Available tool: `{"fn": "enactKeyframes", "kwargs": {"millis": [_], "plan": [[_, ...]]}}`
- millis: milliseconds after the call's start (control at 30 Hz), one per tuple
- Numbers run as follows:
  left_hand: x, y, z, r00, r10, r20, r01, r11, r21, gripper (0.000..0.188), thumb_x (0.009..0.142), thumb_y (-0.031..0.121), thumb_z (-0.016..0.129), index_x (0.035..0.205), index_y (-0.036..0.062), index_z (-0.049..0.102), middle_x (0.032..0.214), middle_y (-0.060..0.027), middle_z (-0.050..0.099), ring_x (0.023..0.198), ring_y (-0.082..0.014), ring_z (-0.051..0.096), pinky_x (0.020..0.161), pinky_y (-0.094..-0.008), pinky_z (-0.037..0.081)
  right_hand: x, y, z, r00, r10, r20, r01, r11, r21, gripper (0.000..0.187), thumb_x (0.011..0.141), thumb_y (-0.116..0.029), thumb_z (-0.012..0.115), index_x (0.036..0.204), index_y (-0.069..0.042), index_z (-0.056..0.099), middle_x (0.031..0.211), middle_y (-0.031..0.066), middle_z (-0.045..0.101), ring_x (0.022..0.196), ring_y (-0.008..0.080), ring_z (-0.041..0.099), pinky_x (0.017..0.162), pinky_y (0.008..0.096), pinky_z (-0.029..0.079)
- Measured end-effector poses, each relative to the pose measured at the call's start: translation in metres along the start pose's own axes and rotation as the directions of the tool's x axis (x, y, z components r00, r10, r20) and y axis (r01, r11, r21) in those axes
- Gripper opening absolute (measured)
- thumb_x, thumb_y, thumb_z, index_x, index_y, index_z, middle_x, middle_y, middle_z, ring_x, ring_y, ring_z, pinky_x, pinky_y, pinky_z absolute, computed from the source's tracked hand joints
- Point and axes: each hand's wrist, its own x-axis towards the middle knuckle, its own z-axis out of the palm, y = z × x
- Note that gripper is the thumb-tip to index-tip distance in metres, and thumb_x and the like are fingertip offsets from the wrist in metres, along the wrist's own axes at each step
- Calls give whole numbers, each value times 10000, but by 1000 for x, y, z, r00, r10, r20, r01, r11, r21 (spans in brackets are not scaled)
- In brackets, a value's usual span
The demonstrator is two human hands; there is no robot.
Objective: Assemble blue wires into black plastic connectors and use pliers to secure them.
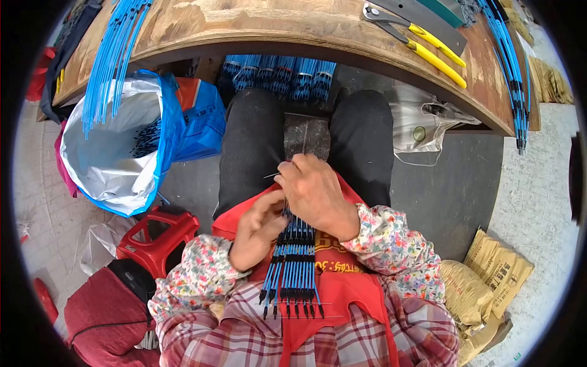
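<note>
A flat row of thin blue rods [298, 264] with black bands and tips lies on my lap, over a red apron [339, 287]. Fine thread-like strands cross the row near its lower end. My left hand [252, 231] is curled against the row's upper left side, thumb and fingers closed on it. Above it, my right hand [313, 191] covers the row's top end, its fingers pinched together. From those fingertips a thin, stiff wire or needle [271, 176] sticks out to the left. The rods' upper ends are hidden under both hands.
A wooden table [263, 21] spans the far side, bearing yellow-handled cutters [428, 46] and hanging blue rods [116, 67]. At left stand an open blue-white bag [113, 162] and a red stool [159, 235]. Bundled rods [278, 76] sit beneath the table; sacks [468, 287] lie right.
</note>
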Motion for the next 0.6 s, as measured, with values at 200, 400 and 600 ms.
{"fn": "enactKeyframes", "kwargs": {"millis": [200,400,600], "plan": [[-40,15,-5,723,375,580,-689,454,565,575,815,130,641,1338,6,435,1383,-204,418,1357,-341,301,1088,-484,246,-30,27,44,962,27,272,-45,997,58,184,838,-145,542,730,-6,594,729,146,572,680,324,592,590,425,490],[-23,22,23,419,372,828,-885,371,281,469,811,84,628,1253,-26,514,1248,-211,529,1234,-361,456,1009,-485,367,-41,28,47,877,32,480,-80,994,80,211,843,-139,495,722,-1,598,712,143,580,651,333,605,573,421,500],[-15,10,26,350,502,791,-906,395,151,536,668,62,661,1183,-21,539,1139,-172,584,1083,-362,562,920,-453,467,-40,31,39,833,-72,549,30,996,85,273,884,-176,472,818,6,665,775,199,644,755,373,631,668,464,506]]}}
